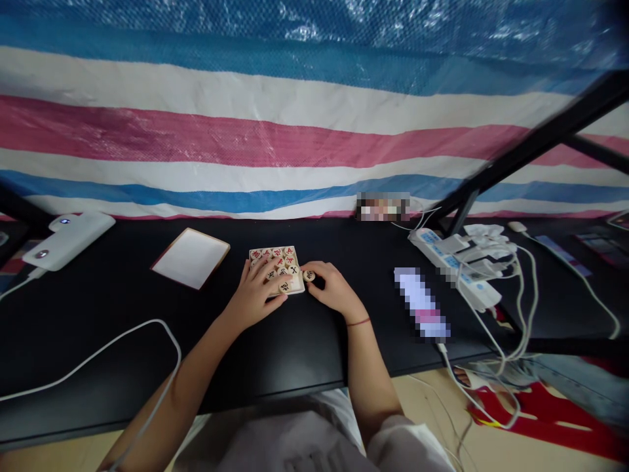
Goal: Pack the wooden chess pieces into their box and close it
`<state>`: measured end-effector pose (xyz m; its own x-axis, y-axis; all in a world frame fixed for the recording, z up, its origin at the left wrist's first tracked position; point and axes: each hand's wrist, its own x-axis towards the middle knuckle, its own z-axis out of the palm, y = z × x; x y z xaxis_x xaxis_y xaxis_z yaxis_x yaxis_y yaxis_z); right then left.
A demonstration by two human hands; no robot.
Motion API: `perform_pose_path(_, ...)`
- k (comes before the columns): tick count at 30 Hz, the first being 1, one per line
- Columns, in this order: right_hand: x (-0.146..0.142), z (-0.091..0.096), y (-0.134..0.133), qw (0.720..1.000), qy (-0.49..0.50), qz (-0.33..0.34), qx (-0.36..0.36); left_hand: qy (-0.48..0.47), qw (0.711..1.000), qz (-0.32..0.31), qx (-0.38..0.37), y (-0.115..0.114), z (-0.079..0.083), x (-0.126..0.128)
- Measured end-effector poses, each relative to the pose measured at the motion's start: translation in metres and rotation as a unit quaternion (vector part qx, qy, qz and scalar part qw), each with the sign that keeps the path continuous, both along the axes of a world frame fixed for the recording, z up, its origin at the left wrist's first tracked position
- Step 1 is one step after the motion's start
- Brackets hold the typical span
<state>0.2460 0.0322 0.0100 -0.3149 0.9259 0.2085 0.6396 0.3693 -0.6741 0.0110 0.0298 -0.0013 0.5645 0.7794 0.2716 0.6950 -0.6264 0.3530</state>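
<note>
Round wooden xiangqi pieces with red and black characters lie packed on a small wooden tray at the middle of the black desk. My left hand lies over the tray's near side, its spread fingers touching the pieces and hiding several of them. My right hand sits just right of the tray, its fingertips pinching a single xiangqi piece at the tray's right edge. A thin red cord circles my right wrist.
A white-topped, wood-edged board lies left of the tray, and a white power bank stands at the far left. A white power strip with plugs and tangled cables lies at the right. A white cable crosses the desk.
</note>
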Motion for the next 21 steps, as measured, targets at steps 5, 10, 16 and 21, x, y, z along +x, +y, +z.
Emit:
perform_pose_path(5,0.000,-0.005,0.000,0.999,0.031,-0.037,-0.014,-0.004,1.000,0.008,0.004,0.000,0.000,0.002)
perform_pose_path(10,-0.001,0.000,-0.007,0.981,0.168,-0.070,-0.062,-0.007,1.000,0.024,0.014,0.000,0.000,0.002)
perform_pose_path(16,-0.009,0.003,-0.010,0.990,0.127,0.023,-0.057,-0.007,0.999,0.029,0.031,0.000,0.002,0.004)
perform_pose_path(21,-0.007,0.004,-0.010,0.993,0.107,0.029,-0.043,-0.004,0.998,0.016,0.067,-0.001,0.006,0.012)
